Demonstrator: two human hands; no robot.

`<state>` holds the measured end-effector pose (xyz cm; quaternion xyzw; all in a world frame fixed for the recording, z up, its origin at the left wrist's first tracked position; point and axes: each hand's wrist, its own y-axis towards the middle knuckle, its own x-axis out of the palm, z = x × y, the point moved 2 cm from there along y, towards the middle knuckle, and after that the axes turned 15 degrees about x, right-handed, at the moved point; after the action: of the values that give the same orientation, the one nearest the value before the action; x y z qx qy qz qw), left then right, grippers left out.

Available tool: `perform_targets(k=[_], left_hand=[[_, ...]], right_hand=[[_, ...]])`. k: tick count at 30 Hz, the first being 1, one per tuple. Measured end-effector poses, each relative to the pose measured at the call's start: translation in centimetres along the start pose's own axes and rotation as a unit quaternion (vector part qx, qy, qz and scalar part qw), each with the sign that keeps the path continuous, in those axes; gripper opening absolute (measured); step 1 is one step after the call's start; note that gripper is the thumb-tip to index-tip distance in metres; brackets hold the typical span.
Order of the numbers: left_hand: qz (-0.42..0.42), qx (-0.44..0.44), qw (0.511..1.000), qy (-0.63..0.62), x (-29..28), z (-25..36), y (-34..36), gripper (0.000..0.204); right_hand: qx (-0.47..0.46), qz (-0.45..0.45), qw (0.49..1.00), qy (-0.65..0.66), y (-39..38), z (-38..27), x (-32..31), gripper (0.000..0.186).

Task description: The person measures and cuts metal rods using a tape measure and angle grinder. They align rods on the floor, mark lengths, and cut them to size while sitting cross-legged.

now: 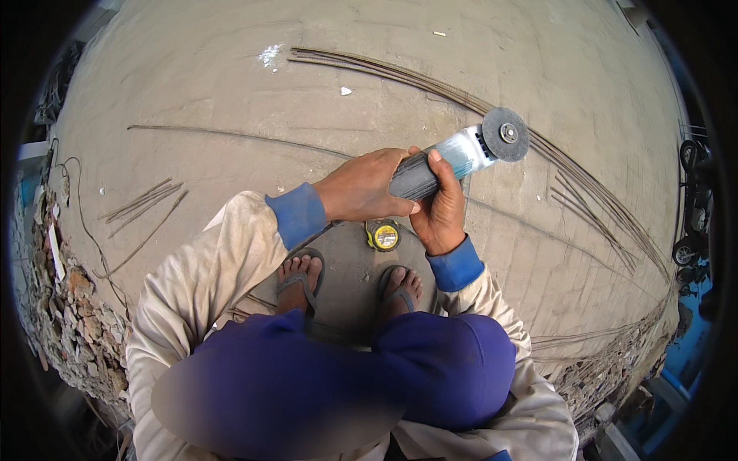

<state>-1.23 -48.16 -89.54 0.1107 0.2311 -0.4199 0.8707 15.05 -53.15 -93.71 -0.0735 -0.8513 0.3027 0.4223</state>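
Observation:
An angle grinder (460,151) with a dark body and a bare metal head is held up in front of me in both hands. Its dark cutting disc (500,143) faces up at the far right end. My left hand (367,184) wraps round the rear of the body. Further forward, my right hand (442,201) grips it from below and the right, thumb along the side near the metal head. Below the hands, a yellow and black tape measure (383,235) lies on the ground between my sandalled feet. A single thin rod (238,135) runs across the ground behind the hands.
A bundle of long rebar (392,71) curves from the far middle to the right. Short rod pieces (144,201) lie at left, more (592,219) at right. Broken rubble (81,326) edges the left side. A thin cable (79,192) trails near it.

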Motion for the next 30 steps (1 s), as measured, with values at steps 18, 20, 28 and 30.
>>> perform_targets(k=[18,20,28,30], left_hand=[[0.428,-0.550,0.705,0.128,6.3,-6.9,-54.3,0.017],[0.339,-0.509,0.770,0.179,9.6,-5.2,-55.0,0.019],[-0.096,-0.663,0.739,0.069,8.5,-7.4,-53.2,0.034],[-0.028,-0.690,0.716,0.106,4.6,-8.4,-53.2,0.029]], right_hand=[[0.104,-0.064,0.992,-0.034,-2.6,-4.3,-9.2,0.047],[0.137,-0.107,0.984,-0.050,-1.2,-3.9,-8.5,0.049],[0.198,-0.144,0.969,-0.001,3.1,-2.8,-6.3,0.046],[0.173,-0.121,0.977,-0.027,3.9,-2.5,-6.0,0.048]])
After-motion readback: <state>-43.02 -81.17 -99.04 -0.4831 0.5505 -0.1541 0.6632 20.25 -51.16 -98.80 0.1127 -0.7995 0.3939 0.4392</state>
